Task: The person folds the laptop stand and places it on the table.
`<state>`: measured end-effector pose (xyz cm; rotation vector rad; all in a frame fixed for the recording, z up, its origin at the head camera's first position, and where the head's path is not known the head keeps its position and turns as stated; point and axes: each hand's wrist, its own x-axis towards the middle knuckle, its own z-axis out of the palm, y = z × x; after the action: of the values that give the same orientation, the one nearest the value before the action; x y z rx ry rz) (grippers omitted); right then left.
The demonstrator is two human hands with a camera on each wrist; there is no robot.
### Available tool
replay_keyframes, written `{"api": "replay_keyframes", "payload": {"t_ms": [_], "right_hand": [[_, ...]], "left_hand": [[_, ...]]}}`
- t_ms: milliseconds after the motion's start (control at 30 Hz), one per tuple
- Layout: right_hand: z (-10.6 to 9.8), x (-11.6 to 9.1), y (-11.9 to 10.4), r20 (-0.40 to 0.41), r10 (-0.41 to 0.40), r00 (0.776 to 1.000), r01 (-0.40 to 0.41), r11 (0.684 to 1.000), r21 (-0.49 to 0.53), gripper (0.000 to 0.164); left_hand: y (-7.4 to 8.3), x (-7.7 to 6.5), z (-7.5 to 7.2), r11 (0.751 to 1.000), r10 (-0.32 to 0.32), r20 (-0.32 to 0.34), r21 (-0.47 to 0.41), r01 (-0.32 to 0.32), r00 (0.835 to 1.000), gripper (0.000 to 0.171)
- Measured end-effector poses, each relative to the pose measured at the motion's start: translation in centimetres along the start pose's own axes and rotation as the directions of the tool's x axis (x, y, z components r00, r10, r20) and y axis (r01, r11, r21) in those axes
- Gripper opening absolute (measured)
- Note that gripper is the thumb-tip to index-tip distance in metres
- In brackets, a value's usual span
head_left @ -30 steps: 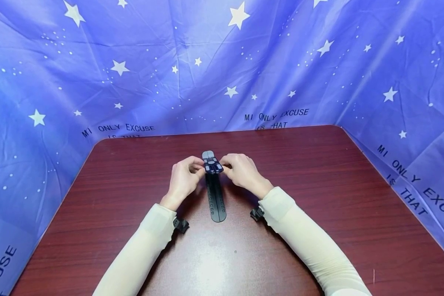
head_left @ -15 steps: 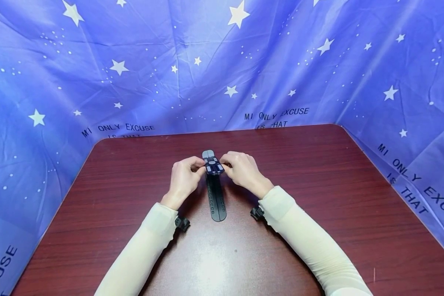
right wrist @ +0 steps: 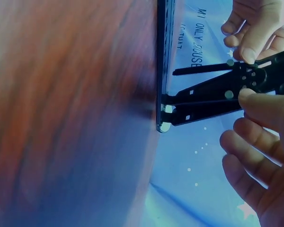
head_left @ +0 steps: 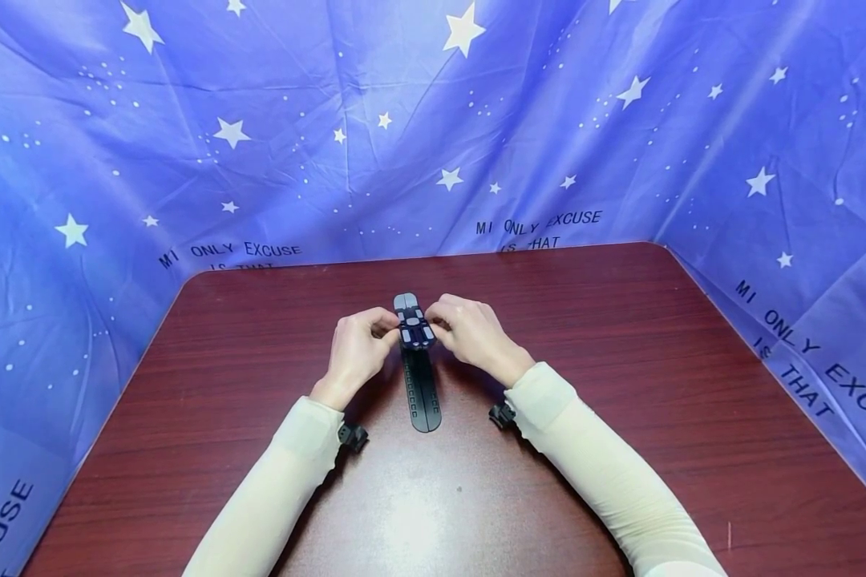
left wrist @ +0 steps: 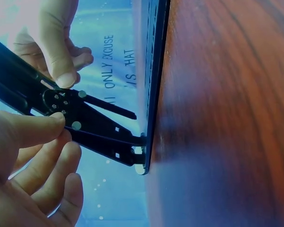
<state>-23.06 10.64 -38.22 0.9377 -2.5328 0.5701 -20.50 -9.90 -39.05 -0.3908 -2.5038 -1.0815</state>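
A black folding stand stands near the far middle of the table. Its long slotted base [head_left: 426, 415] lies flat and points toward me, while the hinged upper section [head_left: 414, 323], with grey pads, is raised at an angle above it. My left hand [head_left: 357, 349] pinches the upper section's left edge between thumb and fingers. On the opposite edge, my right hand [head_left: 476, 332] pinches it the same way. The left wrist view shows a thin strut [left wrist: 111, 108] by the round riveted joint, its free end apart from the base. Fingertips of both hands sit close to that joint.
The dark red wooden table [head_left: 260, 336] has rounded far corners. Behind it and along the sides hangs a blue curtain [head_left: 375, 176] with white stars and printed lettering. A small black camera is strapped at each wrist.
The near end of the stand's upper section has come slightly lower and toward me. Both hands keep their pinch and have hardly moved; the base stays in place.
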Motion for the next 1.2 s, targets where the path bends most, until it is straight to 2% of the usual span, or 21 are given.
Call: {"api": "replay_keyframes", "payload": {"t_ms": [400,533,733,867,1000,1200], "right_hand": [[-0.4,0.4,0.1,0.096,-0.109,0.989,0.113,0.993,-0.042,0.004],[-0.5,0.6,0.3,0.137,-0.126,0.983,0.132,0.990,-0.040,0.005],[-0.5,0.6,0.6,0.188,-0.150,0.971,0.158,0.987,-0.028,0.008],[-0.4,0.6,0.8,0.224,-0.118,0.967,0.116,0.993,0.019,0.008],[-0.2,0.5,0.9,0.268,-0.073,0.961,0.054,0.995,0.079,0.011],[0.2,0.3,0.9,0.308,-0.059,0.950,0.039,0.997,0.069,0.014]], "left_hand": [[-0.4,0.1,-0.6,1.000,-0.016,0.113,0.010,0.015,0.993,0.013],[-0.5,0.3,-1.0,0.999,-0.020,0.171,0.042,0.013,0.985,0.012],[-0.5,0.7,-1.3,0.991,0.011,0.264,0.124,-0.045,0.964,0.012],[-0.5,1.0,-1.4,0.991,0.019,0.308,0.123,-0.060,0.951,0.012],[-0.9,1.1,-1.2,0.994,0.011,0.345,0.099,-0.048,0.938,0.012],[-1.4,1.0,-0.8,0.996,-0.031,0.382,0.089,-0.004,0.924,0.016]]}}
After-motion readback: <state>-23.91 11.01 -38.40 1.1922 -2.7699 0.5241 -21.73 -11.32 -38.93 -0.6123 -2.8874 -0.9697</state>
